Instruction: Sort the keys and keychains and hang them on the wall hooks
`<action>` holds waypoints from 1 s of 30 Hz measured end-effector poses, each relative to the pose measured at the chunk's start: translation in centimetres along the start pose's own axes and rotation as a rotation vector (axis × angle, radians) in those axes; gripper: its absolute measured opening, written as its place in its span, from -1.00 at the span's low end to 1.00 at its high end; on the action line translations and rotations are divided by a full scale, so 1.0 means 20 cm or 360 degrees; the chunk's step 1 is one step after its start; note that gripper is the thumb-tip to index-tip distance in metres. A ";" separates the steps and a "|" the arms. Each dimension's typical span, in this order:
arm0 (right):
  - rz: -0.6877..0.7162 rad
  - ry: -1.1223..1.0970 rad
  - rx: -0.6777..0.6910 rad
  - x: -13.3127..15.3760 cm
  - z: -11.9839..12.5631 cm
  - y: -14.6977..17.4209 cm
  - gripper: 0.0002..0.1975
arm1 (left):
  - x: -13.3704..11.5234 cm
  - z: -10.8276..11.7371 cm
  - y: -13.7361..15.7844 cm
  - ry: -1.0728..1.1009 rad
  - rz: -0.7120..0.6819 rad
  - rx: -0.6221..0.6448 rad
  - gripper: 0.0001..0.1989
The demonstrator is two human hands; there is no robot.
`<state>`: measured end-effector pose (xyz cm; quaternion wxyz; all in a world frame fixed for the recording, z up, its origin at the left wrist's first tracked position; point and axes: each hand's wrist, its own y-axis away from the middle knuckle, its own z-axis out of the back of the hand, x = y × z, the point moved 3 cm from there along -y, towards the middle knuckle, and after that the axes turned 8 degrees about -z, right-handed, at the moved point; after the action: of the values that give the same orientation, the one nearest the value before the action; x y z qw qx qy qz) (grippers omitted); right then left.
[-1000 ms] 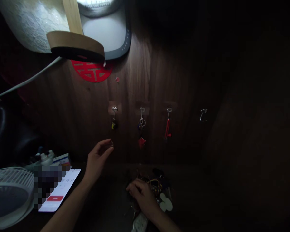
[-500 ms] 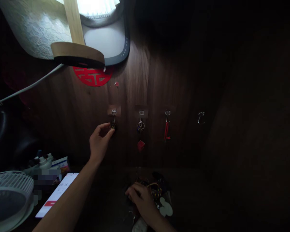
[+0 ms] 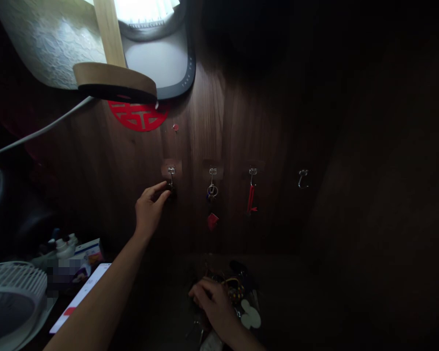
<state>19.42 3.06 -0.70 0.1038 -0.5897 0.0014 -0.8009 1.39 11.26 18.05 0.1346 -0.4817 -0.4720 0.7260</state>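
My left hand (image 3: 151,207) reaches up to the leftmost wall hook (image 3: 171,171), thumb and fingers pinched on a small dark item (image 3: 171,188) at the hook's lower end. Too little of it shows to name its kind. Below, my right hand (image 3: 214,302) rests with curled fingers over a dim pile of keys and trinkets; whatever it grips is hidden. Beside that hand lie a yellow-dotted dark trinket (image 3: 237,294) and a white mouse-head-shaped tag (image 3: 250,315). From the second hook hangs a key ring (image 3: 212,190) with a red charm (image 3: 212,221).
A red strap (image 3: 251,199) hangs on the third hook; a fourth hook (image 3: 303,179) is farther right. Overhead are a lit lamp (image 3: 113,78) and a cap (image 3: 161,63). At lower left stand a white fan (image 3: 18,297), a phone (image 3: 78,300) and small bottles (image 3: 64,247).
The small dark item in my left hand has moved slightly up along the hook and shows less. My right hand stays almost still. The whole view has shifted slightly.
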 end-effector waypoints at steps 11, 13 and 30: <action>0.0014 0.0007 0.0004 0.00 0.00 0.00 -0.62 | 0.07 -0.04 0.11 0.0219 0.0188 0.0129 -0.61; 0.0017 0.0023 0.0009 0.00 0.00 0.00 -0.62 | 0.09 -0.03 0.14 0.0217 0.0216 0.0143 -0.63; 0.0049 0.0074 0.0017 0.00 0.00 -0.01 -0.61 | 0.25 0.05 0.61 0.0160 0.0496 0.0553 -0.81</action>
<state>19.43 3.20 -0.73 0.1192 -0.5704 0.0083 -0.8127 1.14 7.61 5.41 0.1251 -0.5539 -0.2525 0.7834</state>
